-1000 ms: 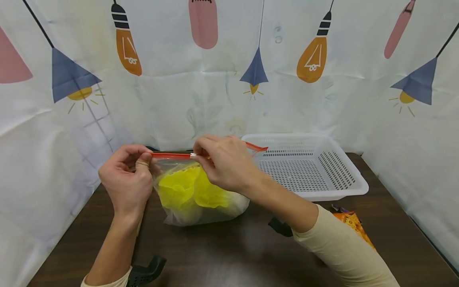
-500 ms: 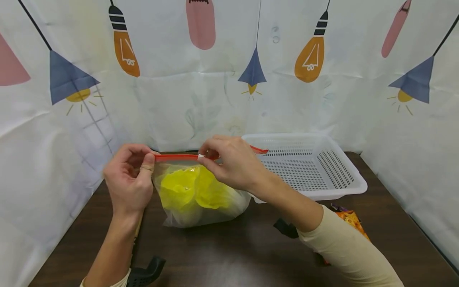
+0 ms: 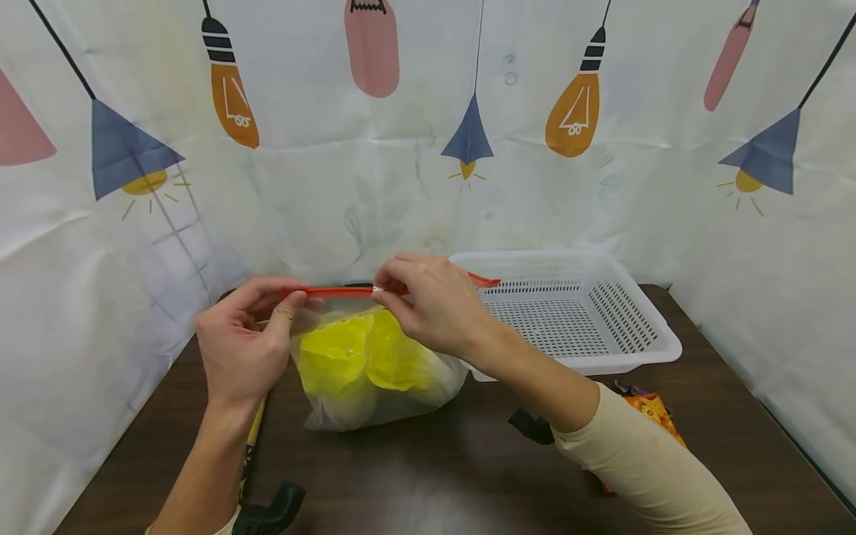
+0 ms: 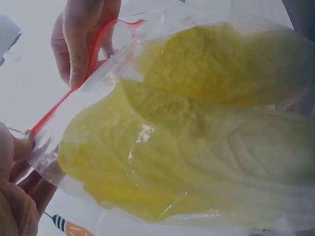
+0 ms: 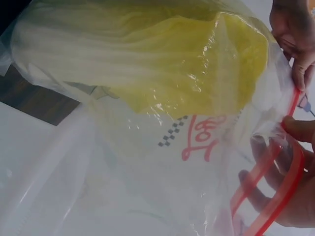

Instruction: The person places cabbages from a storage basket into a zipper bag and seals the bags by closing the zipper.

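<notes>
A clear zip bag with a red zip strip stands on the dark table, holding yellow cabbage leaves. My left hand pinches the strip's left end. My right hand pinches the white slider near the strip's middle. Seen from the left wrist, the leaves fill the bag, and the right hand's fingers hold the red strip. The right wrist view shows the bag with red printing and the red strip beside my fingers.
A white perforated plastic basket sits right of the bag at the table's back. An orange snack packet lies near my right forearm. A black handle lies at the near left edge. Patterned curtains enclose three sides.
The right hand has drawn the white slider a little to the right along the red strip. The left hand's thumb shifted right along the strip's end.
</notes>
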`<action>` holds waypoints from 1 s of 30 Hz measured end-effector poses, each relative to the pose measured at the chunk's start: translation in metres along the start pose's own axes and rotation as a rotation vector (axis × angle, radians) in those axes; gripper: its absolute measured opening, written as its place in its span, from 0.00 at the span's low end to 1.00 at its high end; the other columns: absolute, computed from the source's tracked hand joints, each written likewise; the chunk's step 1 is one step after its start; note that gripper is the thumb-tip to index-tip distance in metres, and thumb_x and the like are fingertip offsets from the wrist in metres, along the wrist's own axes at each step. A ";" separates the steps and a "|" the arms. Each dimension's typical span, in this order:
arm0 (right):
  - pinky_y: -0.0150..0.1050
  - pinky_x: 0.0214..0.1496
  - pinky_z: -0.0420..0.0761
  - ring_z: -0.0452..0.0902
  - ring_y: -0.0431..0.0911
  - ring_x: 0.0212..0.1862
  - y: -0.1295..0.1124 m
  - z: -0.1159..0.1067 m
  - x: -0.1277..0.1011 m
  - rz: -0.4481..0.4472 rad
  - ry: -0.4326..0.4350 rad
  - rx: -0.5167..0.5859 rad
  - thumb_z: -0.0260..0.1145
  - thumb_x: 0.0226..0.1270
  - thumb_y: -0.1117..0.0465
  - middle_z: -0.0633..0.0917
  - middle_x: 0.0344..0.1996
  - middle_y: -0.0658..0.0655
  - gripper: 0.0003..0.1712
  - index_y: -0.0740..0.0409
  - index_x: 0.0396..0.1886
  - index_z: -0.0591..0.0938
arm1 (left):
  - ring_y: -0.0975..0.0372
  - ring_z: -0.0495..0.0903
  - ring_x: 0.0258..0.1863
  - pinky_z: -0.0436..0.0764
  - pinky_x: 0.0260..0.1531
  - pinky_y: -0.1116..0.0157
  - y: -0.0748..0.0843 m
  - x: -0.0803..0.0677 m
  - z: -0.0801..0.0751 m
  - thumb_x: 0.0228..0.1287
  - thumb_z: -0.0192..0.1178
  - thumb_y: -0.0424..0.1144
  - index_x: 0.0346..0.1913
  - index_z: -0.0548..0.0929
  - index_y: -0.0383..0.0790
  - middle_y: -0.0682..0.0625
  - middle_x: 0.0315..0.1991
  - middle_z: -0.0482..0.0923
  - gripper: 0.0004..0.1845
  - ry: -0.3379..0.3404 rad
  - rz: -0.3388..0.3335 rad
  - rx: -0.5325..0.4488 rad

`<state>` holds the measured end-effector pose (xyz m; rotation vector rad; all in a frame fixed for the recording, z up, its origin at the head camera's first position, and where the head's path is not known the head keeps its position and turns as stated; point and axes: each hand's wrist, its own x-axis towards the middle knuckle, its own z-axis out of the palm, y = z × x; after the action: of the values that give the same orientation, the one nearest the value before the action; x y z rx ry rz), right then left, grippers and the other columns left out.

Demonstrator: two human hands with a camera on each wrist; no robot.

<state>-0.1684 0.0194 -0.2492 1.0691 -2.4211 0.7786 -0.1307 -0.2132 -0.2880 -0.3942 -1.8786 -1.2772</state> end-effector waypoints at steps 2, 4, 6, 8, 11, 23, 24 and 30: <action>0.31 0.36 0.80 0.83 0.37 0.39 0.000 -0.001 -0.001 0.009 -0.011 -0.028 0.70 0.73 0.56 0.87 0.37 0.44 0.04 0.49 0.42 0.88 | 0.68 0.89 0.27 0.81 0.23 0.75 -0.001 0.000 0.001 0.65 0.70 0.29 0.38 0.92 0.33 0.50 0.30 0.91 0.02 0.014 -0.007 0.018; 0.32 0.35 0.80 0.83 0.38 0.39 0.000 -0.002 -0.002 0.013 -0.017 -0.056 0.69 0.73 0.55 0.87 0.38 0.44 0.04 0.49 0.42 0.88 | 0.68 0.88 0.26 0.81 0.22 0.75 -0.002 0.000 0.002 0.66 0.70 0.29 0.37 0.91 0.32 0.54 0.29 0.90 0.03 0.021 -0.009 0.013; 0.34 0.34 0.80 0.83 0.38 0.38 0.001 -0.003 -0.003 0.017 -0.019 -0.073 0.69 0.73 0.55 0.86 0.38 0.44 0.04 0.48 0.42 0.87 | 0.68 0.88 0.26 0.80 0.22 0.75 -0.004 0.000 0.003 0.66 0.69 0.28 0.37 0.91 0.30 0.55 0.29 0.90 0.03 0.032 -0.008 -0.005; 0.35 0.34 0.80 0.83 0.39 0.38 0.004 -0.004 -0.004 0.023 -0.015 -0.082 0.69 0.73 0.56 0.86 0.37 0.44 0.03 0.48 0.41 0.86 | 0.67 0.88 0.25 0.81 0.23 0.74 -0.005 0.001 0.003 0.66 0.69 0.27 0.36 0.90 0.29 0.55 0.28 0.90 0.03 0.041 -0.006 -0.019; 0.37 0.35 0.80 0.83 0.38 0.37 0.009 -0.006 -0.006 0.038 -0.006 -0.079 0.70 0.72 0.56 0.85 0.35 0.43 0.02 0.48 0.40 0.86 | 0.67 0.88 0.24 0.82 0.24 0.74 -0.006 0.002 0.002 0.66 0.68 0.26 0.36 0.90 0.29 0.56 0.28 0.90 0.03 0.050 -0.010 -0.027; 0.40 0.36 0.83 0.85 0.41 0.39 0.027 -0.019 -0.019 0.092 0.030 -0.052 0.72 0.70 0.58 0.85 0.34 0.45 0.02 0.49 0.37 0.86 | 0.67 0.88 0.24 0.84 0.28 0.74 -0.009 0.003 -0.003 0.66 0.66 0.23 0.37 0.90 0.28 0.59 0.28 0.89 0.03 0.078 -0.070 -0.037; 0.40 0.36 0.82 0.85 0.41 0.38 0.029 -0.021 -0.020 0.094 0.030 -0.051 0.72 0.70 0.58 0.85 0.34 0.45 0.02 0.49 0.37 0.86 | 0.67 0.88 0.24 0.85 0.28 0.73 -0.009 0.004 -0.004 0.66 0.66 0.23 0.37 0.90 0.28 0.59 0.28 0.89 0.03 0.077 -0.069 -0.040; 0.38 0.37 0.82 0.81 0.42 0.35 0.037 -0.027 -0.025 0.111 0.032 -0.050 0.73 0.69 0.58 0.85 0.33 0.46 0.03 0.50 0.37 0.86 | 0.67 0.88 0.23 0.86 0.30 0.73 -0.011 0.006 -0.008 0.66 0.66 0.23 0.36 0.88 0.22 0.58 0.27 0.89 0.04 0.107 -0.072 -0.066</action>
<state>-0.1779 0.0703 -0.2543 0.9033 -2.4765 0.7605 -0.1380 -0.2256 -0.2894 -0.2889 -1.7788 -1.3836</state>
